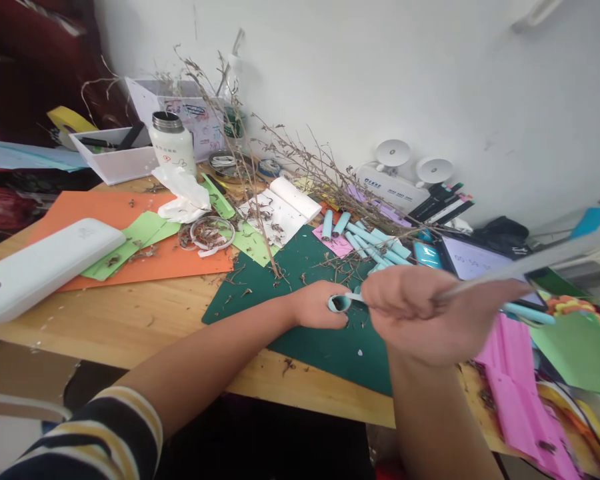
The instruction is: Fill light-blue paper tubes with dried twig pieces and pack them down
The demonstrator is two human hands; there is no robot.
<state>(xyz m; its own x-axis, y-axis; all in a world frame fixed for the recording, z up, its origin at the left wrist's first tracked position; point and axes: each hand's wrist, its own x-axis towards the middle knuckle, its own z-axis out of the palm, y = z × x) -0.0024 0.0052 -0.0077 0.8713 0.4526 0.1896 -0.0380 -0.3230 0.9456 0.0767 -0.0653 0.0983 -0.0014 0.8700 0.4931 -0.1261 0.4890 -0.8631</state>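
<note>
My left hand [317, 303] is closed round a small pale-blue paper tube [339, 305], whose open end faces me with something dark inside. Close beside it, my right hand [430, 313] is closed round a long, thin, pale strip-like thing [545, 261]. One end of that thing reaches far out to the right and is blurred; a short pale tip shows at the tube's rim. Its exact kind is unclear. Both hands are over a green cutting mat [300, 267] strewn with dry plant bits. Several more pale-blue tubes [363, 240] lie just beyond.
Dry twigs [310, 157] spread across the back. To the left are a white bottle [173, 143], crumpled tissue [183, 197], orange paper [190, 267] and a white power bank [50, 267]. A tablet [473, 260], pink paper [520, 387] and green paper [585, 350] lie right.
</note>
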